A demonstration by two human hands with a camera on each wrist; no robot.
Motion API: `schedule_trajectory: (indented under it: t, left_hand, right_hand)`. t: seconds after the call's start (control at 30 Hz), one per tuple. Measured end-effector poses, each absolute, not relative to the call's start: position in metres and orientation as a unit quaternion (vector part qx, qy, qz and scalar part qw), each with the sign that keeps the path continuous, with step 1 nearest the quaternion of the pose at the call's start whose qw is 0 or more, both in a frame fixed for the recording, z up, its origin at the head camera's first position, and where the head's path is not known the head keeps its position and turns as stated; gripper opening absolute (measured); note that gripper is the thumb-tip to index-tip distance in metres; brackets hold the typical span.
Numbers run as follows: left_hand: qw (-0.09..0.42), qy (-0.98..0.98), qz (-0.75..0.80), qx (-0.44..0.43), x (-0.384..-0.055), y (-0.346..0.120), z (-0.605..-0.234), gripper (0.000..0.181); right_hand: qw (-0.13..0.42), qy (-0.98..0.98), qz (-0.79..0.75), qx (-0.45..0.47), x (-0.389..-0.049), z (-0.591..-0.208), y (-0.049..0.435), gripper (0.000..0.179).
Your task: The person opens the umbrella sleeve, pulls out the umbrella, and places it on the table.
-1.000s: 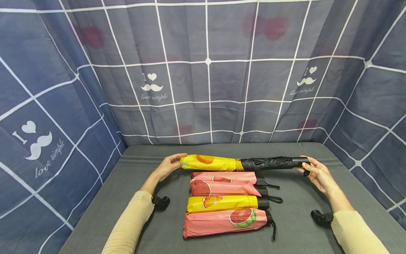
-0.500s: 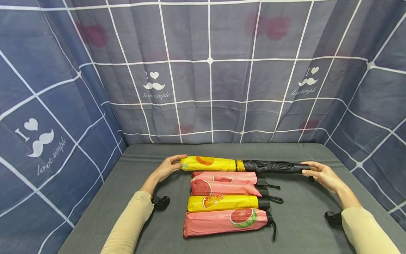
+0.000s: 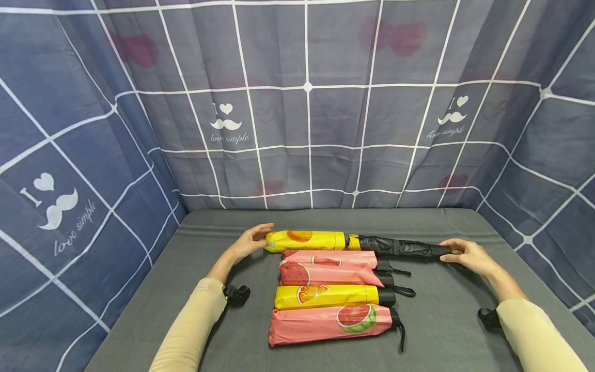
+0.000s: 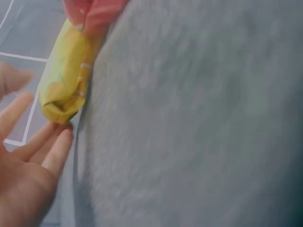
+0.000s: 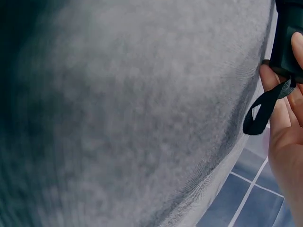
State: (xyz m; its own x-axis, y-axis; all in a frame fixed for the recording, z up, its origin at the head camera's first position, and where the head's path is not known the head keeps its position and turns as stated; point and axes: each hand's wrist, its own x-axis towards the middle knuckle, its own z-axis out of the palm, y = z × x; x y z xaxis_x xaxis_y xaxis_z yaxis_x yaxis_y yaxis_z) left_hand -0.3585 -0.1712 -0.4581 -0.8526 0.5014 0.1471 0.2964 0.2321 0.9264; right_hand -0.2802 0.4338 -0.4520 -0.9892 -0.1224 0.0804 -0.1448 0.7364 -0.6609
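A furled umbrella (image 3: 400, 246) lies across the far part of the table, yellow with an orange print at its left and wrinkled black toward its right. A narrow dark gap crosses its middle. At the yellow end, my left hand (image 3: 246, 244) has loosely spread fingers; in the left wrist view fingertips (image 4: 65, 137) touch that end, with the thumb apart from it. My right hand (image 3: 471, 256) holds the black handle (image 5: 286, 45) between thumb and fingers, and a wrist loop (image 5: 262, 111) hangs from it.
Several sleeved umbrellas lie stacked in rows nearer me: pink watermelon ones (image 3: 331, 326) and a yellow orange-slice one (image 3: 327, 297), black handles and loops to the right. Checked curtains (image 3: 334, 119) wall the grey table (image 3: 437, 320) at the back and both sides.
My right hand has moved a little right and nearer me with the handle, so the black part slants. A dark gap has appeared at the umbrella's middle. My left hand has hardly moved.
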Motion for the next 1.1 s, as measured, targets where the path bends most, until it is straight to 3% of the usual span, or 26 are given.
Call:
schedule_trajectory:
  t: [0.27,0.37,0.53,0.6,0.83,1.1]
  left_hand:
    - [0.013,0.836,0.448,0.315,-0.330,-0.147,-0.403,0.049]
    - [0.037,0.814,0.442,0.376,-0.335,-0.134,-0.411,0.047]
    - [0.146,0.775,0.443,0.427,-0.342,-0.118,-0.428,0.050]
    - [0.168,0.777,0.428,0.429,-0.344,-0.114,-0.433,0.051]
    - [0.159,0.824,0.314,0.444,-0.347,-0.104,-0.439,0.050]
    - [0.155,0.833,0.291,0.444,-0.349,-0.094,-0.441,0.052]
  right_hand:
    - [0.023,-0.946,0.314,0.076,-0.280,-0.449,0.433,0.051]
    - [0.027,-0.950,0.300,0.080,-0.281,-0.449,0.434,0.050]
    - [0.032,-0.955,0.286,0.078,-0.282,-0.450,0.433,0.050]
    - [0.030,-0.955,0.285,0.076,-0.282,-0.450,0.432,0.051]
    - [0.028,-0.955,0.286,0.074,-0.284,-0.451,0.430,0.050]
    - [0.030,-0.956,0.281,0.083,-0.285,-0.450,0.428,0.048]
